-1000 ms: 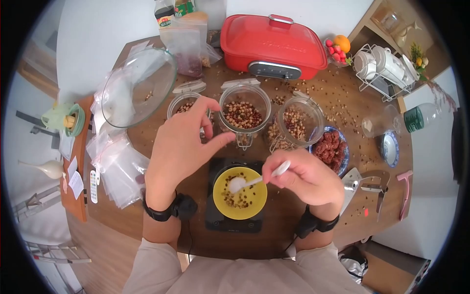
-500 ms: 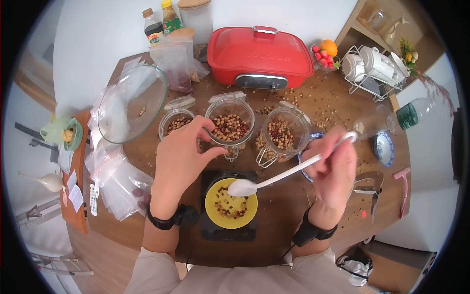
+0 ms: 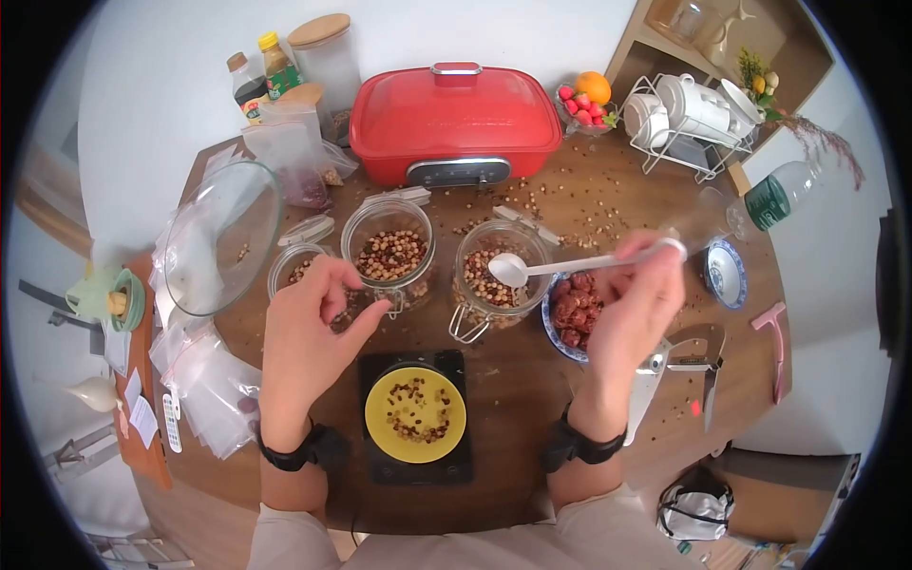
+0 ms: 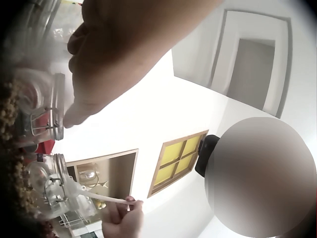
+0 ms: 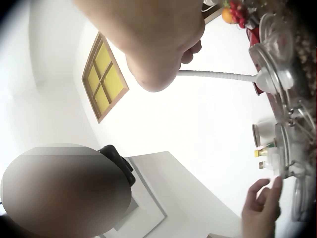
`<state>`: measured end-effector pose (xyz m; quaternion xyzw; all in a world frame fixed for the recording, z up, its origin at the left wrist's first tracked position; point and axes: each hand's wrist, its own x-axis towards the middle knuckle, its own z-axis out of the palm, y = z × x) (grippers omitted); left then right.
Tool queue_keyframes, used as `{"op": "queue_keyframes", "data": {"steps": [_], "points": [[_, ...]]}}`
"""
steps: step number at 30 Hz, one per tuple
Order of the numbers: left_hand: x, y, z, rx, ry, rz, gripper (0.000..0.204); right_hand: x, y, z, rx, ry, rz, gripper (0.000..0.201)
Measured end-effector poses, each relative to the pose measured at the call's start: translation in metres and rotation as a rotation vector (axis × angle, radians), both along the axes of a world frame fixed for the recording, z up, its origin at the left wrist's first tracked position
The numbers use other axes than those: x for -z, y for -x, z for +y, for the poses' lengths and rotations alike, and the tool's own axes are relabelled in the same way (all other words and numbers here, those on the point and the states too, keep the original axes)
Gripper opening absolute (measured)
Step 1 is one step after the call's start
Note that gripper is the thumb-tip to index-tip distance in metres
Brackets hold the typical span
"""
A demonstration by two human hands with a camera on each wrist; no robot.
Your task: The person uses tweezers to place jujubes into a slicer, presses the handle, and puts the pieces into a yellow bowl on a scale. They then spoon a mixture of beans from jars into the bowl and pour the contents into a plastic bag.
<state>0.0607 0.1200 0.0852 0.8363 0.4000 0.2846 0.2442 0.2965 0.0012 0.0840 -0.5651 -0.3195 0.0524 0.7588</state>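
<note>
My right hand (image 3: 635, 313) pinches the handle of a long white spoon (image 3: 589, 263). The spoon's bowl hangs over the mouth of the right glass jar (image 3: 540, 249), which contains mixed beans. In the right wrist view the spoon's bowl (image 5: 267, 80) overlaps the jar rim. My left hand (image 3: 309, 347) holds nothing; its fingers are loosely bent, thumb and forefinger apart, beside the middle bean jar (image 3: 353, 233). A smaller jar (image 3: 275, 275) is partly behind that hand. Nearer me, a yellow dish (image 3: 382, 439) with scattered beans sits on a black kitchen scale (image 3: 423, 472).
A blue-rimmed bowl (image 3: 562, 350) of dark red pieces stands under the right hand. A red electric cooker (image 3: 456, 119) stands at the back. Loose beans are strewn behind the jars. Plastic bags (image 3: 214, 380) and a glass lid (image 3: 223, 237) lie left; a pink peeler (image 3: 774, 351) lies right.
The right hand has lifted the spoon away from the yellow dish and carried it forward to the right jar. The left hand keeps nearly the same pose. The head view has shifted.
</note>
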Motion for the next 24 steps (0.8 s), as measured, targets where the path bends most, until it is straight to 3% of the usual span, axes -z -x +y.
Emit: {"op": "queue_keyframes", "data": {"steps": [2, 3, 9, 14, 18, 24], "points": [[-0.004, 0.003, -0.004, 0.120, 0.019, 0.038, 0.023, 0.012, -0.007, 0.004, -0.033, 0.108, -0.232, 0.039], [-0.006, 0.004, -0.006, 0.179, 0.028, 0.057, 0.022, 0.011, -0.007, 0.000, -0.135, 0.181, -0.199, 0.037], [-0.013, 0.004, -0.011, 0.499, 0.256, 0.051, 0.020, 0.007, -0.006, 0.002, -0.244, 0.228, -0.373, 0.031], [-0.008, 0.005, -0.009, 0.460, 0.217, 0.047, 0.019, 0.016, -0.010, 0.013, -0.199, 0.278, -0.442, 0.030], [-0.016, 0.010, -0.010, 0.382, 0.206, 0.075, 0.017, 0.020, -0.014, 0.016, -0.155, 0.336, -0.286, 0.034], [0.012, 0.047, -0.022, 0.272, 0.439, -0.060, 0.014, 0.022, -0.020, 0.019, -0.100, 0.304, -0.091, 0.036]]}}
